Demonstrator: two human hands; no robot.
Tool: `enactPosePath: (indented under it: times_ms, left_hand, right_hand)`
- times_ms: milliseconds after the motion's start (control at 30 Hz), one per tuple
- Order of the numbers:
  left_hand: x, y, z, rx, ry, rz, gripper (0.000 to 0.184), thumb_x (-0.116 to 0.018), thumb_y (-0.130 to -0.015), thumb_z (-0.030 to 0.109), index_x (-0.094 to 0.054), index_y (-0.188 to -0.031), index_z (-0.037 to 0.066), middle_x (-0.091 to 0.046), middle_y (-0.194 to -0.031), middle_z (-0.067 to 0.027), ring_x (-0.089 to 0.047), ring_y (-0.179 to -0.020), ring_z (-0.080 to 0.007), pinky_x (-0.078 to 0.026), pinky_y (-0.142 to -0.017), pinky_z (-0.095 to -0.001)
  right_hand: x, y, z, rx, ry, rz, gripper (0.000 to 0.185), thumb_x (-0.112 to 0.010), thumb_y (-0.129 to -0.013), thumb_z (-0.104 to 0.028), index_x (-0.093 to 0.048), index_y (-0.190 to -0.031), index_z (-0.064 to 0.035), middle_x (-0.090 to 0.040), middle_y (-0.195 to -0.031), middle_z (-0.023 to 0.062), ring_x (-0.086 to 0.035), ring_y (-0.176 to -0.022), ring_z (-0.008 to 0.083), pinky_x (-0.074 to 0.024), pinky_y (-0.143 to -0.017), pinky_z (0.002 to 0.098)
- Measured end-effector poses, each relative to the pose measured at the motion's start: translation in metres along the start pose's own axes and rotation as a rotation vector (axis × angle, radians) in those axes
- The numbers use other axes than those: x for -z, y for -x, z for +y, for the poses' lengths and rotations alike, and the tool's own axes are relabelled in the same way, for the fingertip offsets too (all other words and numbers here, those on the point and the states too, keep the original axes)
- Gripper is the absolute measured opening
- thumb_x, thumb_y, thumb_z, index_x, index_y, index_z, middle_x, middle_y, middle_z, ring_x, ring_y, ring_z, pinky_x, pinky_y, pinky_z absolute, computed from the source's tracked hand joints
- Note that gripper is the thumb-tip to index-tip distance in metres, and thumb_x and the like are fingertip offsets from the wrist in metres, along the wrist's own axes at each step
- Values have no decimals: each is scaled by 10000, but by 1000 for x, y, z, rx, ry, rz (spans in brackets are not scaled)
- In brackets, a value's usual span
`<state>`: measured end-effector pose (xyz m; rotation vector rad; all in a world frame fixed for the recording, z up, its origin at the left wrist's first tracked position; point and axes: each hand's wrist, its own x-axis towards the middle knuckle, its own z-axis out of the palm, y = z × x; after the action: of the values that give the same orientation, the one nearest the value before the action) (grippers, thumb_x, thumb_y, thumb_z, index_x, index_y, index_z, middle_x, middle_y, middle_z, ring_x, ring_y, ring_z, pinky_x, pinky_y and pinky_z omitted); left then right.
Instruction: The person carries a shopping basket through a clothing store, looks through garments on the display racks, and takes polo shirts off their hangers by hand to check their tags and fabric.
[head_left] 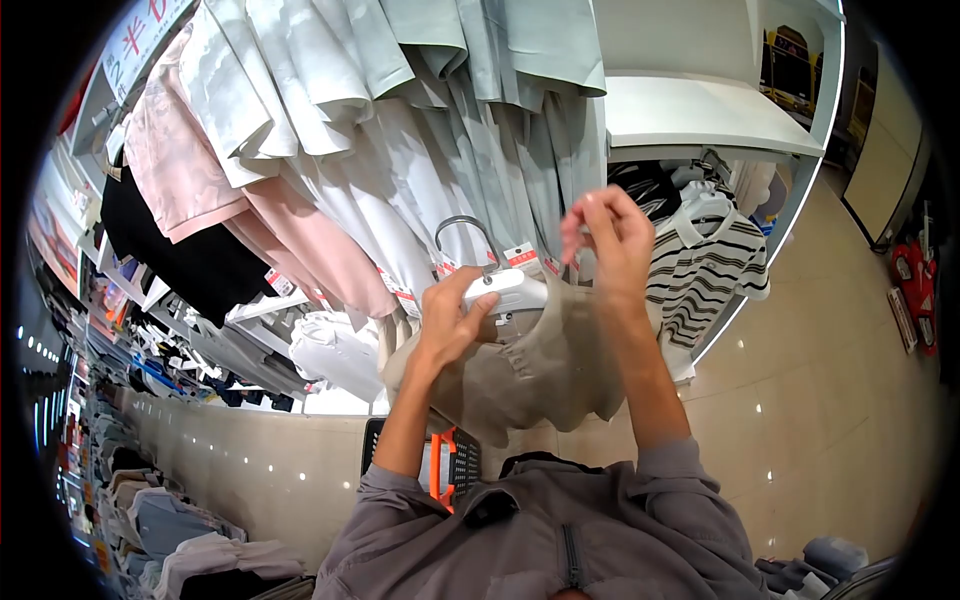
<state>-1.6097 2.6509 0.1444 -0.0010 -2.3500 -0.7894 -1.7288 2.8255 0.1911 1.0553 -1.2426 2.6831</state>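
Observation:
My left hand [452, 318] is closed on the shoulder of a white clothes hanger [512, 290], thumb on top. The hanger's dark metal hook [465, 222] points up toward the rack. A beige short-sleeved shirt [530, 375] hangs from it, its neckline and front buttons facing up at me. Above the shirt's right shoulder, my right hand [612, 240] is raised with its fingers loosely bent and apart. Its fingertips are smeared by motion, and I see nothing held in it. Small red-and-white tags [521, 255] show just behind the hanger.
White and pale green garments [400, 150] hang in front, with pink shirts [210, 160] and a black one [165, 250] to the left. A striped shirt [705, 265] hangs right, below a white shelf [705, 112]. A dark shopping basket [466, 465] with orange handles stands below me.

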Motion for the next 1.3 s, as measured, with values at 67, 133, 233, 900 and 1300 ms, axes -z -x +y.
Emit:
enactPosePath:
  times_ms: [67,133,233,900,1300]
  left_hand:
    - [1,0,1,8,1,0,301,-664,-794,188,-611,-992,-33,-624,-827,-199,-590,-697,-322,-455,-626,-359]
    - [1,1,1,20,1,2,304,-665,-793,193,-612,-989,-34,-623,-819,-196,-589,-693,-310,-453,-621,-354]
    - [2,2,3,47,6,29,309,-667,-792,202,-614,-984,-34,-621,-806,-189,-585,-686,-289,-447,-617,-347]
    - [65,-15,76,-76,141,238,468,-658,-797,383,-603,-988,-40,-551,-797,-18,-463,-685,-94,-346,-604,-210]
    - [81,-7,71,-42,-6,259,599,-629,-813,471,-569,-1005,-93,-586,-895,-93,-537,-819,-162,-400,-757,-261]
  right_hand:
    - [33,33,-3,-45,74,18,197,-539,-931,-132,-556,-809,22,-587,-683,74,-536,-529,97,-449,-473,235]
    - [76,70,4,-101,111,32,204,-539,-932,-126,-551,-784,14,-581,-656,69,-524,-509,93,-435,-463,234]
    - [145,127,32,-299,209,194,214,-549,-923,-124,-542,-755,9,-575,-644,59,-526,-514,91,-437,-451,229]
    - [353,365,272,-888,419,491,879,-731,-752,-274,-218,-1426,-39,-390,-1336,260,-381,-1247,381,-326,-1032,459]
    - [337,395,335,-1119,-548,794,844,-499,-828,-609,-228,-1441,-98,-255,-1467,137,-310,-1320,308,-300,-1052,472]
